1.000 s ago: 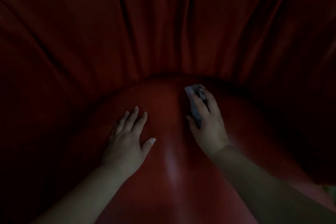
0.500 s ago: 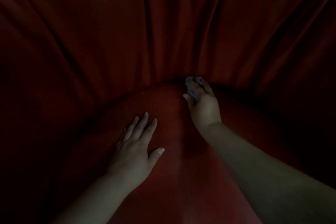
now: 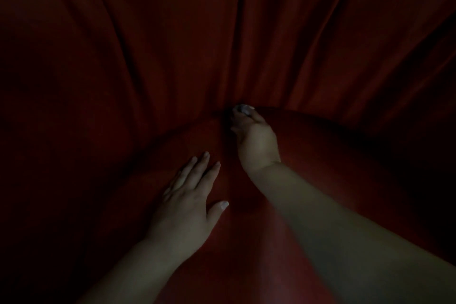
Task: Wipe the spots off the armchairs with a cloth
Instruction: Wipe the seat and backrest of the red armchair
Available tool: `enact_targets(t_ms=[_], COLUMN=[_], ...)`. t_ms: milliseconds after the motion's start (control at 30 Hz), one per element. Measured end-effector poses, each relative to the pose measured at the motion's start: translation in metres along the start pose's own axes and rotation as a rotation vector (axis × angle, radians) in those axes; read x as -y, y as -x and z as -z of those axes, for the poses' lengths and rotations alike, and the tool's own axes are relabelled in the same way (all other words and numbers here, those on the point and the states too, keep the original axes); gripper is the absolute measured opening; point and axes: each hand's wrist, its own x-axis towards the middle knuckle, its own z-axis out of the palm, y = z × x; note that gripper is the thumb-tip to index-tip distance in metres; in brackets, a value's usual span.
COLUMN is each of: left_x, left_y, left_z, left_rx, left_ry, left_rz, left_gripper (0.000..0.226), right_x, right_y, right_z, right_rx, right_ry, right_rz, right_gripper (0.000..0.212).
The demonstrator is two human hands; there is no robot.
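One smooth red upholstered armchair seat (image 3: 345,180) fills my head view, dim, its pleated red back rising behind. My left hand (image 3: 187,205) lies flat on the seat, fingers straight and together. My right hand (image 3: 254,136) grips one small pale cloth (image 3: 243,108) at the seat's far edge, against the pleats.

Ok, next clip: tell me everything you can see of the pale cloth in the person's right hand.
Only a small bunched tip of the pale whitish-grey cloth shows, poking out past the fingertips of the right hand, which curls over it and hides the rest. It looks soft and crumpled; the dim light hides any weave or dampness. It is pressed at the far edge of the smooth red armchair seat cushion, right where the cushion meets the pleated dark red backrest.
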Motion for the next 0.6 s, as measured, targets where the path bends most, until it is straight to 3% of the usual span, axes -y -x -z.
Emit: enact_targets(t_ms=[333,533,600], left_x=[0.007,0.007,0.01], left_y=[0.017,0.02,0.026], left_z=[0.004,0.002,0.003], left_rx=[0.015,0.003,0.005], left_ry=[-0.002,0.022,0.019], left_rz=[0.049,0.106,0.095], left_gripper=[0.071,0.065,0.066], right_x=[0.023,0.059,0.057], right_y=[0.004,0.024,0.021], right_z=[-0.009,-0.047,-0.044], right_rx=[0.106,0.387,0.372], right_ry=[-0.066,-0.044,-0.009], right_rz=[0.192,0.432,0.494], right_gripper=[0.042,0.038,0.039])
